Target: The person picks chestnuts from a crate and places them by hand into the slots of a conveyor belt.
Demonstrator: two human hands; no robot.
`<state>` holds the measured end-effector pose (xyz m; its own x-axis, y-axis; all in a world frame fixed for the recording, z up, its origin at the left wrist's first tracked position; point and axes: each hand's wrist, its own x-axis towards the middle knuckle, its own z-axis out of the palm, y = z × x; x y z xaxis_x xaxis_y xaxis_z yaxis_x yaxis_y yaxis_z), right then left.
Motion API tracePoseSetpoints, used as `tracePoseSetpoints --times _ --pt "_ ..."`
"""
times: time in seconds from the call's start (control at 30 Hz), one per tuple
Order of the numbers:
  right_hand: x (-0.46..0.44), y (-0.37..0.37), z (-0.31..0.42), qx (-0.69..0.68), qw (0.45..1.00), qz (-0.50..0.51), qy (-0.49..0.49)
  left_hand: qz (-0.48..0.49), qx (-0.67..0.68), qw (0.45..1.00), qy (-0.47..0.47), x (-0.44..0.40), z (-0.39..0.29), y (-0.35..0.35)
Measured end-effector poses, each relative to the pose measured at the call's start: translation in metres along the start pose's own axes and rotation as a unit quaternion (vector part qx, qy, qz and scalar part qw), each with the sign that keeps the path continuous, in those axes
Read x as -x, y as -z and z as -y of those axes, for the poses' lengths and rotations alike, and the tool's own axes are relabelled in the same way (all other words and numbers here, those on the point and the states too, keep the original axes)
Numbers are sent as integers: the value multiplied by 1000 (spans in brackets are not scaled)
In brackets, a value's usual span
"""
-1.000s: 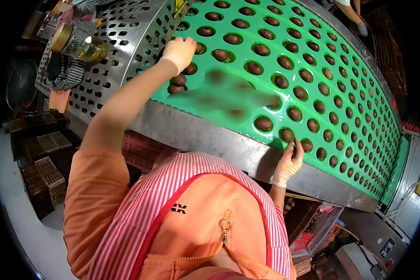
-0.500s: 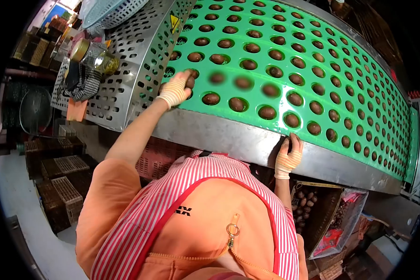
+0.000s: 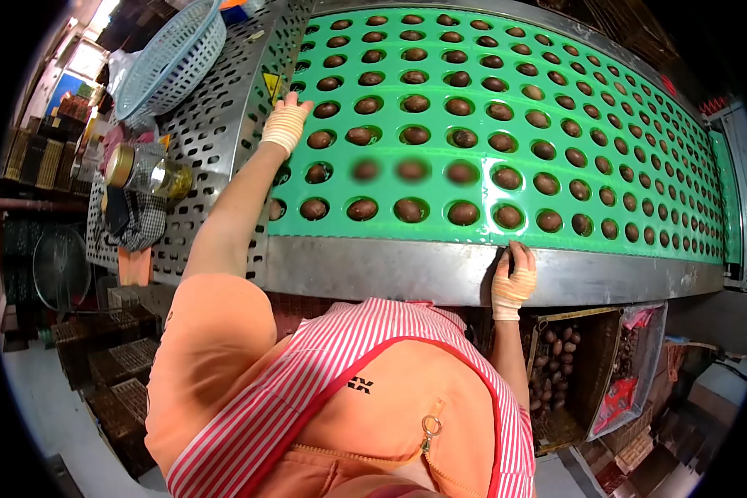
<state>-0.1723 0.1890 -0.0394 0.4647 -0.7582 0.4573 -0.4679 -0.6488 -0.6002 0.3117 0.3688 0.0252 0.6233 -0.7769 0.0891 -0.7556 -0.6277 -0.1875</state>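
Note:
Rows of brown eggs (image 3: 411, 210) sit one by one in the oval pockets of a green sheet (image 3: 340, 236). My left hand (image 3: 286, 124), in a striped fingerless glove, is at the sheet's left end with its fingers stretched over the edge pockets. No egg shows in its fingers, though their undersides are hidden. My right hand (image 3: 515, 278), gloved the same way, rests its fingertips on the steel front rail (image 3: 390, 270) just below the sheet. Its thumb stands apart from the fingers, and nothing shows between them.
At the left is a perforated steel guard (image 3: 199, 133) bearing a blue basket (image 3: 174, 58) and a lidded jar (image 3: 162, 174). An egg crate (image 3: 577, 415) stands below my right hand, beside a grey bin (image 3: 651, 357). Stacked crates (image 3: 116, 357) are low on the left.
My left hand has left an egg near the front rows and moved farther back along the sheet's left end. My right hand stays at the rail. The camera view has turned slightly.

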Motion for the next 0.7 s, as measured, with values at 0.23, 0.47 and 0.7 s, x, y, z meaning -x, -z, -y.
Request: tracePoseSetpoints --times 0.23,0.47,0.7 --pt "2 -6 1 69 998 -1 2 149 -302 940 -51 -57 28 -75" --pt "3 -6 -2 89 996 -3 18 126 -199 971 41 -61 -18 -24" --pt "-2 -3 6 43 999 0 -13 -100 52 992 57 34 -95 -83"
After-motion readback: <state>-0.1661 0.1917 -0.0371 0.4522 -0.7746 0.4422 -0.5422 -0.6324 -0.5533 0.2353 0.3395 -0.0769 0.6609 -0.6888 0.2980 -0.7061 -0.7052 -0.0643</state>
